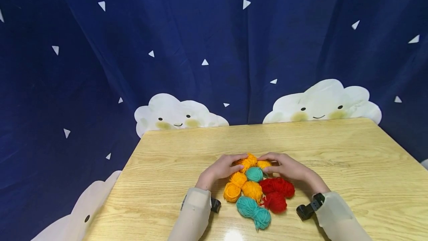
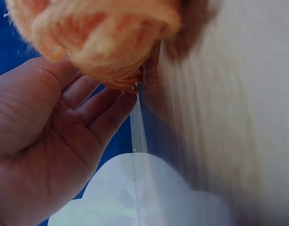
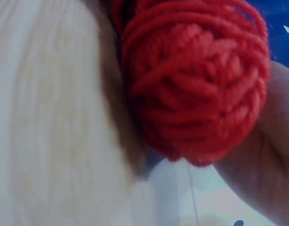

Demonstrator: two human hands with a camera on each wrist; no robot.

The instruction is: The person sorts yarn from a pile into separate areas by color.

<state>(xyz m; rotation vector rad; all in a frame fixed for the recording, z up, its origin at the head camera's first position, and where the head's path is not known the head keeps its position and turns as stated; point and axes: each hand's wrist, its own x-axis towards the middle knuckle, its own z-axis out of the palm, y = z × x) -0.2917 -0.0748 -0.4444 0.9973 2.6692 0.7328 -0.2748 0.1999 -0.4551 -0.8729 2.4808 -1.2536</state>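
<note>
Small balls and bundles of yarn lie huddled together on the table. My left hand (image 1: pixel 222 166) reaches in from the left, fingertips at the far orange yarn (image 1: pixel 248 163); in the left wrist view its fingers extend behind an orange ball (image 2: pixel 102 37). From the other side my right hand (image 1: pixel 289 166) touches a second orange ball (image 1: pixel 264 164) with its fingers, its thumb near a teal ball (image 1: pixel 254 174). Nearer lie more orange yarn (image 1: pixel 232 192), red yarn (image 1: pixel 277 187) and a teal bundle (image 1: pixel 247 206). A red ball (image 3: pixel 196 89) hides most of the right hand in the right wrist view.
The wooden table (image 1: pixel 160 181) stretches out on both sides of the yarn. Behind its far edge hangs a dark blue curtain (image 1: pixel 187 81) with white triangles and smiling clouds. Each wrist wears a black camera, such as the right wrist camera (image 1: pixel 309 208).
</note>
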